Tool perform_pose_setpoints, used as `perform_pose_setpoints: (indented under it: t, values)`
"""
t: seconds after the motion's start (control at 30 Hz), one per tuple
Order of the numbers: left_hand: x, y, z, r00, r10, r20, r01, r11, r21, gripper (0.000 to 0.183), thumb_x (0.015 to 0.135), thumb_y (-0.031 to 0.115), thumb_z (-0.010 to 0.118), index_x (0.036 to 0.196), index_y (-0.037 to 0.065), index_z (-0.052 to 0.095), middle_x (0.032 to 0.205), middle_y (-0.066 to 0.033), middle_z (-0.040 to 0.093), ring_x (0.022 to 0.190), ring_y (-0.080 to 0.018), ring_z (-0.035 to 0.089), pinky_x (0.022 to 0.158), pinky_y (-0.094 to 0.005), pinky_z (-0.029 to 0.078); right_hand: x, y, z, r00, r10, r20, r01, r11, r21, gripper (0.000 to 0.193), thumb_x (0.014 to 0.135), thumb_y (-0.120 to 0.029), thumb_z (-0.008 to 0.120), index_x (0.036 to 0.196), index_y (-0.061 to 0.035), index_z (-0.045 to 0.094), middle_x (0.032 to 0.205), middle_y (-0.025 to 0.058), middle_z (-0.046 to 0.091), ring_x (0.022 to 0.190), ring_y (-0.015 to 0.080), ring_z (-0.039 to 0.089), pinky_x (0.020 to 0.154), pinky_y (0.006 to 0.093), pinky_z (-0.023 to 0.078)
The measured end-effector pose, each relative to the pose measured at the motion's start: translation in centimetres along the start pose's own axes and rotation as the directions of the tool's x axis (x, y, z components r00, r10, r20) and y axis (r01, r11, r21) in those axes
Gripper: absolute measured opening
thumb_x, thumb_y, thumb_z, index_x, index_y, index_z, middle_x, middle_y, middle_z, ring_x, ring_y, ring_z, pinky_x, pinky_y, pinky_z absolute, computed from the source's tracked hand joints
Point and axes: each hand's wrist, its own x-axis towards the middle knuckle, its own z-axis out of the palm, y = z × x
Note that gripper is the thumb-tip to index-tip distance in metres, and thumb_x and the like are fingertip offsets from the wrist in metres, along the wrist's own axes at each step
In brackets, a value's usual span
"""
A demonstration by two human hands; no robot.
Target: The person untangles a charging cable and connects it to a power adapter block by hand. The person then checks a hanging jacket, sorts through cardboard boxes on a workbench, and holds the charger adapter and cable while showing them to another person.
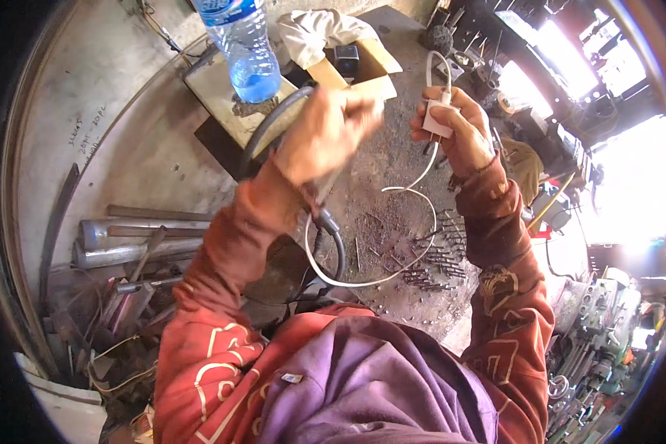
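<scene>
Right hand [462,137] pinches a white charger [436,122]; attached white cable [348,285] loops nearer. Left hand [325,137] blurred, cannot tell its grip; bottle [242,55] far left.

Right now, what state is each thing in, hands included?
White adapter: held, not in a socket.
White cable: joined to the adapter, loosely looped.
Right hand: closed on the adapter.
Left hand: blurred, fingers curled; grip unclear.
Cardboard box: flaps open.
Plastic bottle: apparently upright; fill level unclear, cap out of frame.
Grey hose-like line: curved.
</scene>
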Motion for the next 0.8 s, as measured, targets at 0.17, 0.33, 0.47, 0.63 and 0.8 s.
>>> perform_pose_setpoints:
  t: [0.17, 0.33, 0.47, 0.63, 0.8]
  values:
    - [9.1, -4.4, -3.3, 0.979, 0.065, -0.193, -0.033, 0.986, 0.161, 0.024, 0.092, 0.02, 0.06, 0.092, -0.003, 0.067, 0.07, -0.0145, 0.062, 0.06, -0.0126, 0.056, 0.056, -0.031, 0.044, -0.5, -2.5, -0.6, 0.989, -0.096, -0.112, 0.109, 0.987, 0.116, 0.035, 0.09, -0.015, 0.055, 0.119, 0.0041, 0.051, 0.106, 0.0167, 0.061, 0.09, 0.0276, 0.066, 0.076, 0.0383, 0.057]
    - [15.8, -8.8, -5.2, 0.973, -0.227, -0.033, 0.223, 0.903, 0.366, 0.015, 0.082, 0.013, 0.068, 0.085, -0.001, 0.072, 0.068, -0.0023, 0.065, 0.056, -0.0079, 0.054, 0.05, -0.0257, 0.041, -1.9, -4.8, -5.9, 0.94, -0.299, -0.166, 0.324, 0.933, 0.154, 0.031, 0.085, -0.012, 0.056, 0.112, 0.0035, 0.056, 0.096, 0.015, 0.063, 0.078, 0.0225, 0.065, 0.067, 0.0342, 0.054]
    - [18.3, -9.8, -2.2, 0.936, -0.352, 0.001, 0.25, 0.665, 0.704, 0.011, 0.078, 0.017, 0.072, 0.085, 0.009, 0.074, 0.081, -0.0105, 0.069, 0.074, -0.0201, 0.063, 0.069, -0.036, 0.048, -2.9, -3.0, -10.5, 0.925, -0.277, -0.259, 0.312, 0.944, 0.105, 0.029, 0.085, -0.012, 0.056, 0.11, 0.0027, 0.056, 0.093, 0.0131, 0.062, 0.074, 0.0209, 0.063, 0.066, 0.0333, 0.054]
    - [19.8, -14.1, -2.3, 0.956, -0.278, 0.097, 0.052, 0.484, 0.873, 0.009, 0.071, 0.021, 0.074, 0.078, 0.015, 0.073, 0.092, -0.0127, 0.066, 0.087, -0.0292, 0.063, 0.082, -0.0409, 0.048, -5.0, -0.8, -14.8, 0.9, -0.102, -0.425, 0.215, 0.95, 0.227, 0.029, 0.085, -0.009, 0.055, 0.112, 0.0022, 0.054, 0.095, 0.012, 0.06, 0.077, 0.0205, 0.061, 0.064, 0.0308, 0.053]
    - [20.7, -15.8, -2.6, 0.935, -0.316, 0.159, -0.004, 0.439, 0.899, 0.006, 0.071, 0.016, 0.072, 0.076, 0.012, 0.071, 0.079, -0.0098, 0.066, 0.084, -0.0291, 0.063, 0.077, -0.0412, 0.048, -6.0, 0.8, -18.0, 0.855, -0.104, -0.509, 0.276, 0.921, 0.276, 0.03, 0.087, -0.007, 0.054, 0.115, 0.0026, 0.052, 0.098, 0.0123, 0.058, 0.078, 0.0209, 0.06, 0.062, 0.0302, 0.052]
